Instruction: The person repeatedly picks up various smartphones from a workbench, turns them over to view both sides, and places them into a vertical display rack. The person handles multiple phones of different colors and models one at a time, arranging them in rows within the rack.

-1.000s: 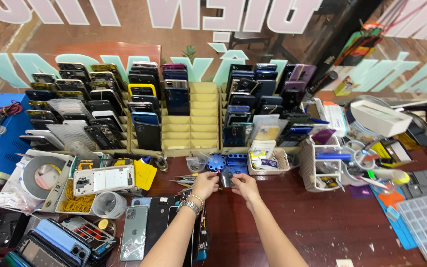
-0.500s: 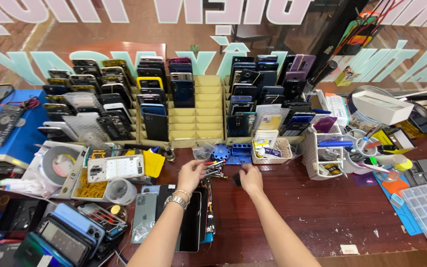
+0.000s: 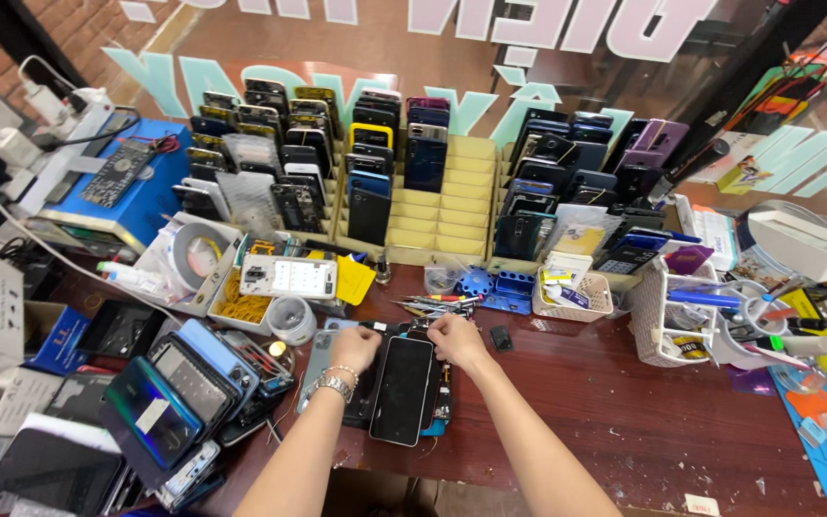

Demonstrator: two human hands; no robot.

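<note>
I have both hands at the top edge of the dark phone [image 3: 402,388] lying flat on the table [image 3: 624,412], left hand [image 3: 354,348] and right hand [image 3: 454,338] pinched on what looks like a small part there, so I must next seat it gently.

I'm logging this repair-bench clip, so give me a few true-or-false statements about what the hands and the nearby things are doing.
1. Both hands are at the top end of a dark phone lying on the wooden table. True.
2. The left hand wears a bracelet at the wrist. True.
3. The right hand holds a roll of tape. False: the tape roll lies far left, untouched.
4. The yellow slotted rack is completely full. False: its middle slots are empty.
</note>
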